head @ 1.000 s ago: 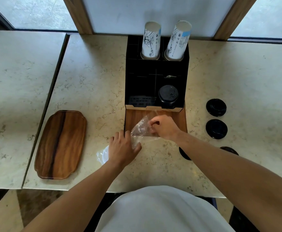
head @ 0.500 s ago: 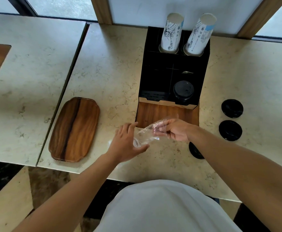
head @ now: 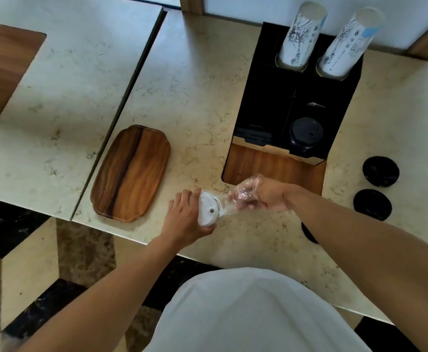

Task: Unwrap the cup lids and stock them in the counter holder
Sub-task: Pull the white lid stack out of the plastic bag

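Counter: we see a pale marble-look counter (head: 202, 97), with a dark seam on its left side where a second slab (head: 68, 85) joins.
Second slab: a brown wooden piece (head: 2, 67) lies at its far left edge (we see only a part of it).
Wooden tray: an oval-cornered wooden tray (head: 131, 174) lies flat on the counter just right of the seam, near the front edge.
Holder: a black counter holder (head: 266, 97) with a wood front stands at the back.
Loose lids: two black lids (head: 380, 171) (head: 372, 204) lie right of the holder, near each other; we see a third dark lid (head: 308, 233) mostly hidden by the arm.
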A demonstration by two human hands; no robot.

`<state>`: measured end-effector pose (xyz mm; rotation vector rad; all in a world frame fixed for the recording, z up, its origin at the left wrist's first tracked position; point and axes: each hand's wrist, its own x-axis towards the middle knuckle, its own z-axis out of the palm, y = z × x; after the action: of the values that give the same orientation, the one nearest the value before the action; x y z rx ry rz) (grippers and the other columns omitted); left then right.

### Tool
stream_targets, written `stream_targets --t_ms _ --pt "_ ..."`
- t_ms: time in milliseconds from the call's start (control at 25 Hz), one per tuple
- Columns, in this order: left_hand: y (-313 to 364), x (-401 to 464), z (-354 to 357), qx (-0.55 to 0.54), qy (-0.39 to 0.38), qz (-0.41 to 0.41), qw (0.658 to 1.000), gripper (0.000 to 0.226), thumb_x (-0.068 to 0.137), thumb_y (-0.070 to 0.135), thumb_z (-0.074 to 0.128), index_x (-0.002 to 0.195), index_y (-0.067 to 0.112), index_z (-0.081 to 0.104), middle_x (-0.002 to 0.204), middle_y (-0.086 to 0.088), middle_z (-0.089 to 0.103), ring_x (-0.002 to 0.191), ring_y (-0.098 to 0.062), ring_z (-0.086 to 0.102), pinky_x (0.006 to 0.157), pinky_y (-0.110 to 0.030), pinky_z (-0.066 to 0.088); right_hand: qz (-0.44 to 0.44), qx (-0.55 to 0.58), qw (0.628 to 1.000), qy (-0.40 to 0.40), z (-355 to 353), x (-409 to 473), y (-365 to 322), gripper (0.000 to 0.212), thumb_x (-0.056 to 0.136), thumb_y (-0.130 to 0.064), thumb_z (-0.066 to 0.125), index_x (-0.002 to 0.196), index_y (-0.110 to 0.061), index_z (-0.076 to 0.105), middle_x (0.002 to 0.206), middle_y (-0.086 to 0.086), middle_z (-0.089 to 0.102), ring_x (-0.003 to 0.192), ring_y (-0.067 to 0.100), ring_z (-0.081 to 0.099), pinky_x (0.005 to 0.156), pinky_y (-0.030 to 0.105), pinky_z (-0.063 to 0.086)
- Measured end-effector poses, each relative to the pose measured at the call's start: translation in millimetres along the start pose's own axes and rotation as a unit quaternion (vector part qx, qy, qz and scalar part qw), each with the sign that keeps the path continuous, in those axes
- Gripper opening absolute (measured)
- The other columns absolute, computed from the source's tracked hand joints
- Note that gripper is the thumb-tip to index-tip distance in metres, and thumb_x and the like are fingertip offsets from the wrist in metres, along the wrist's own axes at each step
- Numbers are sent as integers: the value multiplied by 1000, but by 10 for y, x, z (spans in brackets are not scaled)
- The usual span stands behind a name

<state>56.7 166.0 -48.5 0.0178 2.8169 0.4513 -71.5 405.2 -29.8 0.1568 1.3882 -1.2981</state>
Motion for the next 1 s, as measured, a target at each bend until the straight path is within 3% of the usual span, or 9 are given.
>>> stream_targets --t_ms 120,240,360,480,640,760,1000 --pt "-41 -34 11 -52 19 2 998 107 64 58 86 145 7 42 128 -16 51 113 -32 47 95 -47 47 -19 -106 993 52 101 30 -30 18 90 2 71 103 -7 80 106 12 79 67 13 68 42 17 44" --pt "-38 -46 35 -80 23 3 996 109 61 56 89 145 7 40 128 -16 49 115 -32 45 96 -44 47 -17 -108 990 94 150 48 -32 16 88 -2 75 84 -16 82 103 20 77 53 10 56 38 18 37" --pt "-11 -28 60 -99 28 0 995 112 58 57 91 144 6 40 128 -18 49 116 -33 44 94 -44 46 10 -88 990 108 174 46 -42 5 94 -15 74 92 -14 78 98 14 77 52 6 51 43 20 36" --pt "17 13 59 -111 38 -17 993 113 54 54 94 141 4 43 127 -19 53 115 -34 46 93 -45 46 36 -61 990 124 181 70 -31 16 105 -24 58 105 -12 70 103 11 79 52 7 42 49 24 31" --pt "2 35 27 -129 34 -13 991 114 52 50 97 142 6 44 126 -16 57 115 -32 47 95 -41 43 33 -101 987 121 192 87 1 21 107 -17 50 107 -18 71 73 -3 73 47 5 39 49 26 31" --pt "-28 26 1 -125 38 7 991 115 52 48 98 144 4 44 127 -17 58 115 -33 49 95 -43 45 10 -128 989 78 204 67 -1 15 100 -22 66 112 -25 73 60 -11 67 46 3 44 45 22 35" --pt "-29 31 -22 -128 45 25 990 115 53 41 99 145 1 44 121 -20 62 111 -37 52 91 -43 46 -44 -142 986 68 188 52 -47 16 87 -26 81 103 -25 78 70 -8 71 57 5 55 47 19 43"
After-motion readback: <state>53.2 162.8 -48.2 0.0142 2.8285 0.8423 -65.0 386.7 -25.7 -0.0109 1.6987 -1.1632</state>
